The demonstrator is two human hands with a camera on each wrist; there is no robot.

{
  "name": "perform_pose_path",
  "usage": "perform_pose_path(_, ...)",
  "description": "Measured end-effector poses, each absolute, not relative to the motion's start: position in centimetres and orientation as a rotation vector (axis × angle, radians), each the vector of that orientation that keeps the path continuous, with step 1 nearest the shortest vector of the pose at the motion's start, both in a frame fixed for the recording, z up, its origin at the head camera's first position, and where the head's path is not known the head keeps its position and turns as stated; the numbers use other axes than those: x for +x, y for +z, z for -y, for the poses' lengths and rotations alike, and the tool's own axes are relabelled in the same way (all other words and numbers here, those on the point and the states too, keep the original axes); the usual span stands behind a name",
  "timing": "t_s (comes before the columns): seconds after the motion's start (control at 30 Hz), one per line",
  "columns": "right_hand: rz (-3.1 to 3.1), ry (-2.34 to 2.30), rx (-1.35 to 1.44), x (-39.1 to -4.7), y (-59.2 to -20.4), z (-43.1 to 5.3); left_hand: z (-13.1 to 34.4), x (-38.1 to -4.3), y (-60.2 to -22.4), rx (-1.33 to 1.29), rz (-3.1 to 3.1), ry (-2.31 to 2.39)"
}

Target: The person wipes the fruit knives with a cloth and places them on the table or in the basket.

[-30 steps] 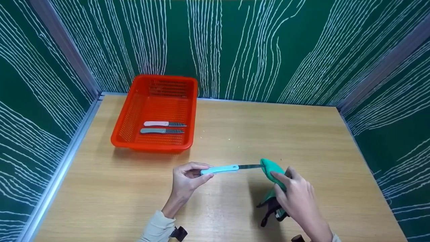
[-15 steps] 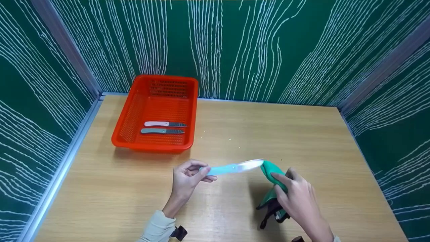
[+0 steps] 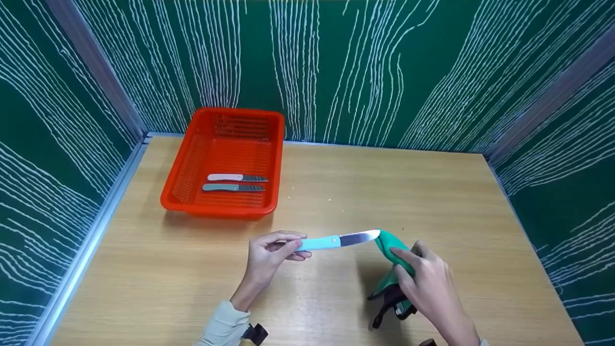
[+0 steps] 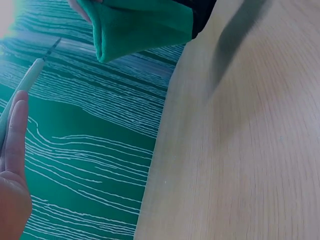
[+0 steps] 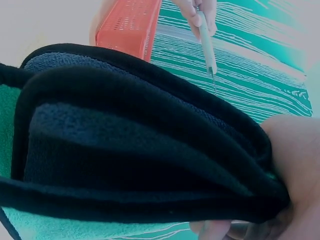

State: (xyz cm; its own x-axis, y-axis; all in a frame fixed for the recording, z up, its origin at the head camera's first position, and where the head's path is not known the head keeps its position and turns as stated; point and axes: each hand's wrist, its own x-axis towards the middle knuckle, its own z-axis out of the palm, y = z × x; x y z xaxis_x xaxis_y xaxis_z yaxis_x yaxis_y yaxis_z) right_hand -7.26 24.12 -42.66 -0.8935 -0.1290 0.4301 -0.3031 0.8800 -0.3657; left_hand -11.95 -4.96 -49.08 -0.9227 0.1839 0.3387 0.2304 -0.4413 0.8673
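Note:
My left hand [image 3: 266,257] pinches the light-blue handle of a small knife [image 3: 319,243] between thumb and fingers. The blade points right, its flat side facing up, and the tip reaches the upper end of a green cloth [image 3: 391,247]. That cloth, edged in dark trim, is gripped by my right hand [image 3: 427,278] and hangs folded below it. In the right wrist view the folded cloth [image 5: 100,150] fills the foreground, showing a dark inner side, with the knife [image 5: 207,47] beyond it. The left wrist view catches the knife handle [image 4: 30,77] nearly edge-on.
A red plastic basket [image 3: 218,209] stands at the back left of the wooden table [image 3: 384,187]. Inside lie a pink-handled knife [image 3: 226,177] and a grey-green-handled knife [image 3: 221,187], side by side. Green walls with white lines enclose the table.
The knife has rolled in my left hand, from blade edge-on to flat side up, and my thumb has shifted onto the handle. My right hand keeps its grip on the cloth almost unmoved.

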Motion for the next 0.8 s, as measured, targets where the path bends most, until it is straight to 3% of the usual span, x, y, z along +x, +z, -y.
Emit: perform_pose_path(0.8,2.51,0.681,0.268,-6.6,-40.5,-24.5,5.1,-11.9,-49.1,-0.528,1.818,-2.496)
